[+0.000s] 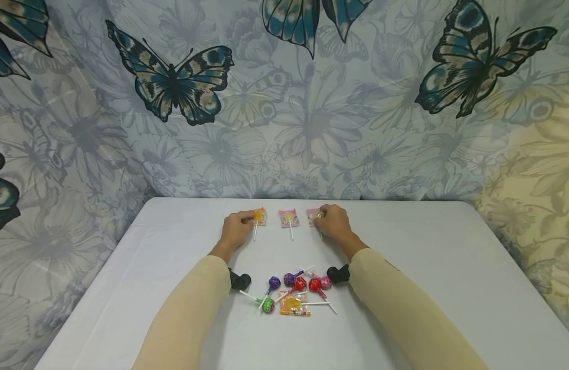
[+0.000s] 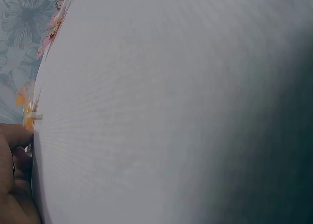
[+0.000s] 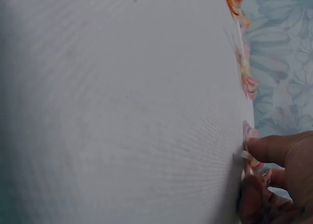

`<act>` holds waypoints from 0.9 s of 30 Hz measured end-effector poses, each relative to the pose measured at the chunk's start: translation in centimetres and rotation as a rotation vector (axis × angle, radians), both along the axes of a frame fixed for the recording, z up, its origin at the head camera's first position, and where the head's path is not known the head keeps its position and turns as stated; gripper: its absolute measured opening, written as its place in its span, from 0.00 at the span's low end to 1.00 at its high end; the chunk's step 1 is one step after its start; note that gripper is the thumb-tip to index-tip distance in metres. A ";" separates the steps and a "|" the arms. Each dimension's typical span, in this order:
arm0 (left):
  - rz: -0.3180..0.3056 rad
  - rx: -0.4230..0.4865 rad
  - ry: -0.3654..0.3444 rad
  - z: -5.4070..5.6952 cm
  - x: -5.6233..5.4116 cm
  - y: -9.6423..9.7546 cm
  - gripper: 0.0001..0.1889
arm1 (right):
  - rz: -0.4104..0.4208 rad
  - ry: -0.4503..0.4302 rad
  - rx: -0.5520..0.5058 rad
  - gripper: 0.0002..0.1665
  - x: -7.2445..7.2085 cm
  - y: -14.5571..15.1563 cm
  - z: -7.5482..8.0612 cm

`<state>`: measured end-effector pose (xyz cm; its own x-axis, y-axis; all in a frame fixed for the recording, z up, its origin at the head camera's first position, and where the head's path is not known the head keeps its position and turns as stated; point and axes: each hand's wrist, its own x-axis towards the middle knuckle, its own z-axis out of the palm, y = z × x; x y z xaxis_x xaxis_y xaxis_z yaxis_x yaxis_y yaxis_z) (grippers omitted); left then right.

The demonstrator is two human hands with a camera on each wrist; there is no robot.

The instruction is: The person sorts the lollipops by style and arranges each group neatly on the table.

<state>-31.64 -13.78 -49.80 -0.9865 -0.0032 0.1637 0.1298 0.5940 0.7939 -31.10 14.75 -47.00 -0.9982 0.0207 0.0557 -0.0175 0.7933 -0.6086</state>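
Near the far edge of the table, my left hand (image 1: 235, 229) pinches the wrapper edge of a flat orange lollipop (image 1: 261, 216), its white stick toward me. My right hand (image 1: 336, 224) pinches another flat wrapped lollipop (image 1: 312, 214) with a pink-edged wrapper, partly hidden by the fingers. Between the hands lies a yellow flat lollipop (image 1: 289, 218) in a pink-edged clear wrapper, touched by neither. The left wrist view shows thumb and finger at the orange wrapper (image 2: 28, 117). In the right wrist view, fingers close around the pink-edged wrapper (image 3: 250, 131).
Closer to me on the white table (image 1: 404, 231) is a loose group of lollipops: purple (image 1: 274, 282), red (image 1: 314, 284), green (image 1: 268, 305), pink (image 1: 326, 282) and a flat orange wrapped one (image 1: 292, 304). A butterfly-patterned cloth (image 1: 312, 154) hangs behind the table.
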 end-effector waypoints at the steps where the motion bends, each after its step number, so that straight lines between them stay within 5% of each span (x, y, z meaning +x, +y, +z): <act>1: 0.001 0.001 0.001 0.0 0.0 0.0 0.16 | -0.003 -0.004 0.008 0.25 0.0 0.0 0.0; 27: 0.003 -0.010 0.007 0.1 0.0 0.1 0.16 | -0.023 -0.002 0.003 0.30 0.8 0.4 0.5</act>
